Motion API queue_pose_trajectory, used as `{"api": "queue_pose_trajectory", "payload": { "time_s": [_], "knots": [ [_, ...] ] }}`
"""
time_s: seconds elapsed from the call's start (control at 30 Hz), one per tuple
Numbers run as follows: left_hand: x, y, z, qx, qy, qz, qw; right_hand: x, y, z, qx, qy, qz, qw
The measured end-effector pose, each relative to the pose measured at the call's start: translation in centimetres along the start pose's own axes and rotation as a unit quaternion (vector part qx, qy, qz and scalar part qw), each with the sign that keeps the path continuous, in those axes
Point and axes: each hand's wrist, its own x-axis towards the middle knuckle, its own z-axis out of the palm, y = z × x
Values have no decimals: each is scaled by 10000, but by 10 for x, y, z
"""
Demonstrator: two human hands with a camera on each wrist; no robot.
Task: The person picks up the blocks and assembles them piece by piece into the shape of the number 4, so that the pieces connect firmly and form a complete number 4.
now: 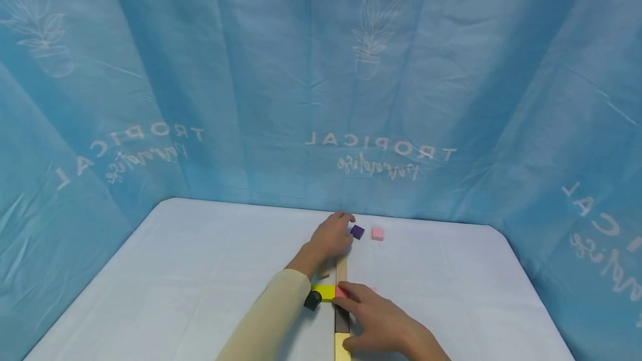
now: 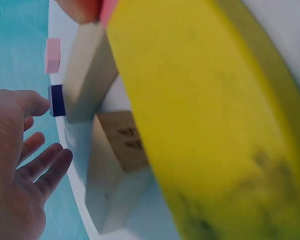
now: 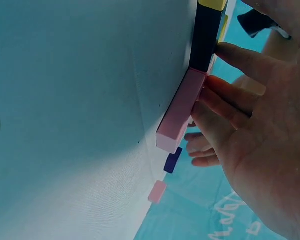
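Note:
My left hand (image 1: 331,235) reaches to the far part of the table, beside a small purple block (image 1: 358,232). In the left wrist view one fingertip lies right at the purple block (image 2: 58,100); contact is unclear, and the other fingers are spread. The fingertips of my right hand (image 1: 381,319) touch a row of blocks, fingers mostly straight. That row has a wooden block (image 1: 341,269), a dark block (image 1: 342,319) and a pale yellow block (image 1: 342,345). A long pink block (image 3: 181,112) lies crosswise to it, opposite a bright yellow block (image 1: 325,293).
A small pink block (image 1: 378,233) lies right of the purple one. Another wooden block (image 2: 110,175) with dark marks lies left of the row. A small black object (image 1: 313,301) sits by the left sleeve. Blue curtain (image 1: 321,82) hangs behind the white table (image 1: 451,272).

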Motion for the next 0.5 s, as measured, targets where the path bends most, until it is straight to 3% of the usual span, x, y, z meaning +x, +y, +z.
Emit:
{"api": "queue_pose_trajectory", "payload": {
  "time_s": [0.33,0.5],
  "knots": [
    [14,12,8,717,8,508,9961,-2,1,1,-135,230,-374,9989],
    [19,13,14,989,-71,550,9936,-2,0,0,-103,94,-201,9997]
  ]
}}
